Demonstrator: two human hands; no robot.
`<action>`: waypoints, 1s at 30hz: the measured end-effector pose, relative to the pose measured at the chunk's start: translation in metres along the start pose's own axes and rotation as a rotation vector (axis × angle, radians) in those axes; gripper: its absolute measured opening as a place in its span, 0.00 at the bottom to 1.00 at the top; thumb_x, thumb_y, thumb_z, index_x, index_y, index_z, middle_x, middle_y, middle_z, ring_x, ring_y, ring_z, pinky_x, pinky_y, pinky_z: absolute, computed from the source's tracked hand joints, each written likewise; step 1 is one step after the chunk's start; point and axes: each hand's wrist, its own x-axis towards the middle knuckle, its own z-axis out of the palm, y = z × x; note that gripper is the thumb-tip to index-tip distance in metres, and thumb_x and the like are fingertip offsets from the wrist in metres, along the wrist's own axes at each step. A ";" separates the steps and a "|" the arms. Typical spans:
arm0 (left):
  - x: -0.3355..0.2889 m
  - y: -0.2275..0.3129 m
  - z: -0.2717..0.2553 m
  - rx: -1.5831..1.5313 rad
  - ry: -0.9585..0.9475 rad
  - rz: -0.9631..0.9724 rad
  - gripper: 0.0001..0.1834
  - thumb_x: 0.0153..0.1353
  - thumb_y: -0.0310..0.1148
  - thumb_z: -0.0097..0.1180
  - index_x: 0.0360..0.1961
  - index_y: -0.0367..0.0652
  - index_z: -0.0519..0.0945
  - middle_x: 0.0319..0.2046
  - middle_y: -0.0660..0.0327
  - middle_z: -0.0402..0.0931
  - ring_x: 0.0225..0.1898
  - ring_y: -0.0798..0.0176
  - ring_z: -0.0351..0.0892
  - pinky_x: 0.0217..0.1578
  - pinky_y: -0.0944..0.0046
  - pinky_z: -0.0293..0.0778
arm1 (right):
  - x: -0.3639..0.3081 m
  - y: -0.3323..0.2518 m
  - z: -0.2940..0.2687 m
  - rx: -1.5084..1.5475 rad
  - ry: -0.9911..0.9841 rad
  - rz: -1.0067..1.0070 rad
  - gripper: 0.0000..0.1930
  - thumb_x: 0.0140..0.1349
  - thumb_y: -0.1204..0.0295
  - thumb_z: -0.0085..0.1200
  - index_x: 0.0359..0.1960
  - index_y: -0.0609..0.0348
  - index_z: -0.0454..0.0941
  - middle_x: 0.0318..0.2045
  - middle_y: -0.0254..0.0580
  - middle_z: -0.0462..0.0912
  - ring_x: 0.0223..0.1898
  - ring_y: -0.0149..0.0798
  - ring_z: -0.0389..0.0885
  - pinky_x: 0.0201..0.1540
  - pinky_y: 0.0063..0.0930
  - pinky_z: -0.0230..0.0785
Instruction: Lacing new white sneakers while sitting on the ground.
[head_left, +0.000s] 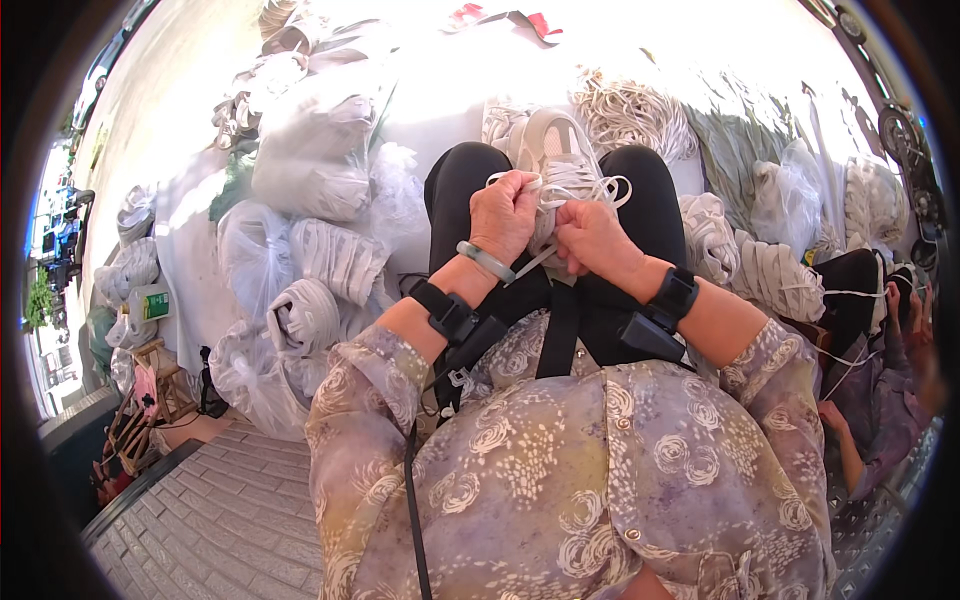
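Observation:
A light beige sneaker [553, 138] rests between my knees with its heel opening away from me. White shoelace [572, 182] crosses its front, with a loop sticking out on the right. My left hand [503, 214] is closed in a pinch on the lace at the left side of the shoe. Right beside it, my right hand [598, 240] has its fingers curled on the lace over the toe end. A loose lace end [535, 264] hangs between both hands. The fingers partly hide the toe of the sneaker.
Behind the shoe lies a pile of pale laces [635, 112]. Bundled shoe parts [335, 262] and clear plastic bags [255, 250] lie to the left. More bundles [770, 275] are on the right. At far right, another person's hand [892, 312] handles a white lace.

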 end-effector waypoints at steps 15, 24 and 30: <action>-0.002 0.006 0.004 0.232 -0.043 0.180 0.08 0.57 0.31 0.50 0.35 0.40 0.77 0.23 0.51 0.77 0.25 0.53 0.78 0.27 0.59 0.73 | -0.001 -0.005 0.005 0.040 0.063 -0.033 0.06 0.53 0.81 0.43 0.32 0.68 0.70 0.16 0.40 0.74 0.12 0.29 0.74 0.12 0.22 0.65; -0.003 0.017 0.007 0.409 -0.104 0.026 0.08 0.58 0.36 0.47 0.33 0.42 0.70 0.23 0.48 0.76 0.28 0.42 0.76 0.29 0.50 0.71 | 0.007 0.001 0.002 0.094 0.001 -0.018 0.05 0.57 0.80 0.41 0.28 0.65 0.71 0.17 0.37 0.74 0.12 0.28 0.72 0.13 0.19 0.65; 0.000 -0.004 0.003 0.284 0.052 0.096 0.07 0.60 0.32 0.48 0.31 0.40 0.69 0.18 0.54 0.74 0.19 0.56 0.75 0.21 0.58 0.70 | 0.008 0.002 -0.004 -0.292 -0.008 -0.159 0.07 0.55 0.79 0.42 0.21 0.63 0.70 0.12 0.40 0.72 0.12 0.32 0.75 0.14 0.28 0.66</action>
